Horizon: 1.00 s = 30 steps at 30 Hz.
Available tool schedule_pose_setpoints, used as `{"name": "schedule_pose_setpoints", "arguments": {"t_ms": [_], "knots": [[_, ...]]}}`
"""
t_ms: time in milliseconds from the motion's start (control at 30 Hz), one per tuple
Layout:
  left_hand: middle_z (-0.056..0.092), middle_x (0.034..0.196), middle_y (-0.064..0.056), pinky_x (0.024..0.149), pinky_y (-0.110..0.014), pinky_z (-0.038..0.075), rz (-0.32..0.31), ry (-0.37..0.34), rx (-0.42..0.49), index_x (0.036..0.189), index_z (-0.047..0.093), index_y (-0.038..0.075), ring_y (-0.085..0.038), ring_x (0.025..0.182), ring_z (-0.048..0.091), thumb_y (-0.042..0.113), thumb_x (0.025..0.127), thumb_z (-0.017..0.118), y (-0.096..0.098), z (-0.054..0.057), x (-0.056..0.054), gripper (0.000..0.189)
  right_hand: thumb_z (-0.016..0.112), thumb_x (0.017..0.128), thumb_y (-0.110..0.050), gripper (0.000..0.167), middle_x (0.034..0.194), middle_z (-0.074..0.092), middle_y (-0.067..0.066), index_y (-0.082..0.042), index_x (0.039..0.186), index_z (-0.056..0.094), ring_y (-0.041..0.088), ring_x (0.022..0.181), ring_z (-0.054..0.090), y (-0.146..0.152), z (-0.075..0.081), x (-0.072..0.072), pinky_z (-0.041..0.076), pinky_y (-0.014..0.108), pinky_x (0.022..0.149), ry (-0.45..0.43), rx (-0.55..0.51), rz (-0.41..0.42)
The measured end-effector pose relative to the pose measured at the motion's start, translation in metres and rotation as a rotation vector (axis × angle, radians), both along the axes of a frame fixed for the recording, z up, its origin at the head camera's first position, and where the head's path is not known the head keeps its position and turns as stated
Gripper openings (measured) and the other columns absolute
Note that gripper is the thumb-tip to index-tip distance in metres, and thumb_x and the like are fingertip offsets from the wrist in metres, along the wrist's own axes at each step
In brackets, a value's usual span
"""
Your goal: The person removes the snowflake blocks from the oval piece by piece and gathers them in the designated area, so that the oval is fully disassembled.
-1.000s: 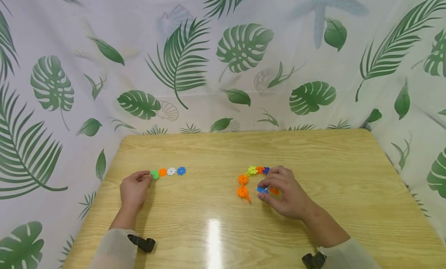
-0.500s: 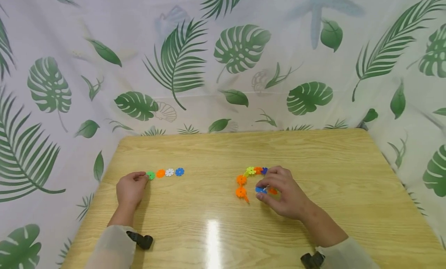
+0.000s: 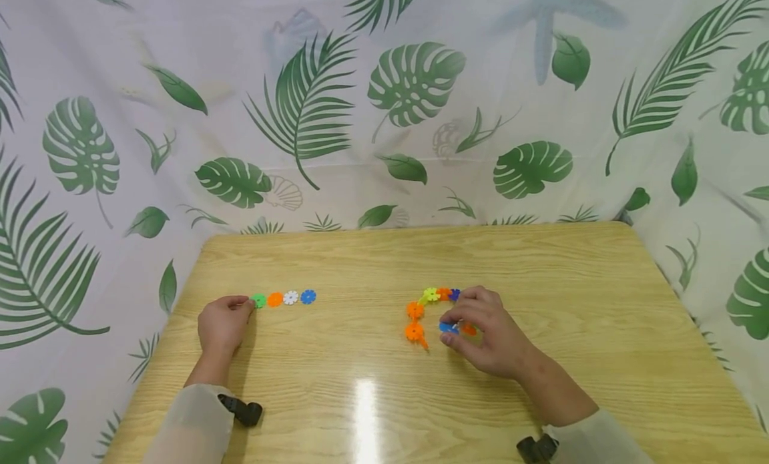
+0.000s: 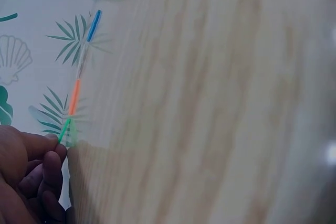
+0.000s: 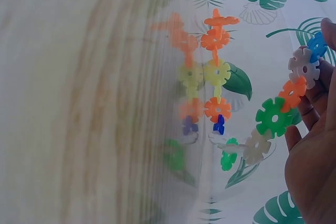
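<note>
Thumb and finger of my left hand pinch the edge of a green snowflake disc. To its right, an orange disc, a white disc and a blue disc lie in a row on the table. My right hand pinches a blue disc at one end of a curved chain of linked discs. White, orange and green discs of that chain show beside the palm in the right wrist view. Its other end, with orange discs, rests on the table.
The wooden table runs back to a hanging white cloth with green leaf prints. A black wrist camera sits at the left sleeve, another at the right sleeve.
My left hand has shifted slightly left with the green disc, which first slid off the orange disc and now lies close beside it. The right hand keeps its hold on the chain.
</note>
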<state>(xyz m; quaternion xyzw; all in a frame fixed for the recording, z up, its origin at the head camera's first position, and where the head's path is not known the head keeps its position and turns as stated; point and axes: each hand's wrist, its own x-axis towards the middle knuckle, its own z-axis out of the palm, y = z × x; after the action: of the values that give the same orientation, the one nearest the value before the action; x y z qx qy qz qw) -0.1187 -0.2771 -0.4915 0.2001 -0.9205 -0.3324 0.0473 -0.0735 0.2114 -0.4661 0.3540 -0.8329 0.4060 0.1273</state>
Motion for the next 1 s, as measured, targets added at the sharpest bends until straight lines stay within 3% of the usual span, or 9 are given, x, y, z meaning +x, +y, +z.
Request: {"name": "schedule_pose_setpoints", "arguments": {"t_ms": [167, 500, 700, 833, 1000], "knots": [[0.076, 0.102, -0.015, 0.073, -0.039, 0.051, 0.004, -0.003, -0.009, 0.118, 0.076, 0.001, -0.031, 0.090, 0.068, 0.029, 0.101, 0.068, 0.000, 0.000, 0.000, 0.034, 0.082, 0.087, -0.013, 0.022, 0.100, 0.068, -0.017, -0.023, 0.104, 0.074, 0.018, 0.111, 0.050, 0.001, -0.001, -0.001, 0.030, 0.053, 0.099, 0.012, 0.002, 0.004], [0.076, 0.101, -0.014, 0.066, -0.034, 0.049, 0.016, -0.004, 0.007, 0.117, 0.077, 0.003, -0.027, 0.083, 0.068, 0.031, 0.101, 0.068, -0.002, -0.001, 0.001, 0.034, 0.082, 0.086, -0.011, 0.022, 0.097, 0.067, -0.017, -0.023, 0.103, 0.073, 0.018, 0.107, 0.050, 0.000, -0.002, -0.003, 0.030, 0.052, 0.098, 0.033, -0.015, 0.017], [0.077, 0.105, -0.014, 0.068, -0.031, 0.049, 0.006, 0.047, 0.072, 0.119, 0.076, 0.005, -0.028, 0.088, 0.070, 0.031, 0.101, 0.067, 0.004, 0.003, 0.002, 0.033, 0.083, 0.086, -0.010, 0.023, 0.096, 0.067, -0.015, -0.022, 0.103, 0.074, 0.019, 0.108, 0.051, -0.001, 0.002, -0.005, 0.030, 0.052, 0.099, 0.033, -0.034, 0.022], [0.076, 0.106, -0.014, 0.065, -0.030, 0.051, -0.028, 0.097, 0.141, 0.118, 0.075, 0.006, -0.028, 0.087, 0.069, 0.031, 0.101, 0.067, 0.021, 0.011, 0.006, 0.031, 0.083, 0.086, -0.011, 0.022, 0.097, 0.067, -0.016, -0.022, 0.103, 0.074, 0.019, 0.109, 0.051, -0.001, 0.003, -0.005, 0.031, 0.052, 0.099, 0.020, -0.035, 0.011], [0.074, 0.103, -0.008, 0.068, -0.030, 0.053, -0.153, 0.169, 0.224, 0.115, 0.076, 0.010, -0.022, 0.088, 0.066, 0.031, 0.102, 0.069, 0.054, 0.024, 0.011, 0.026, 0.084, 0.085, -0.009, 0.024, 0.097, 0.068, -0.015, -0.021, 0.104, 0.075, 0.018, 0.107, 0.051, -0.001, 0.004, -0.004, 0.032, 0.050, 0.096, 0.019, -0.047, 0.011]]}}
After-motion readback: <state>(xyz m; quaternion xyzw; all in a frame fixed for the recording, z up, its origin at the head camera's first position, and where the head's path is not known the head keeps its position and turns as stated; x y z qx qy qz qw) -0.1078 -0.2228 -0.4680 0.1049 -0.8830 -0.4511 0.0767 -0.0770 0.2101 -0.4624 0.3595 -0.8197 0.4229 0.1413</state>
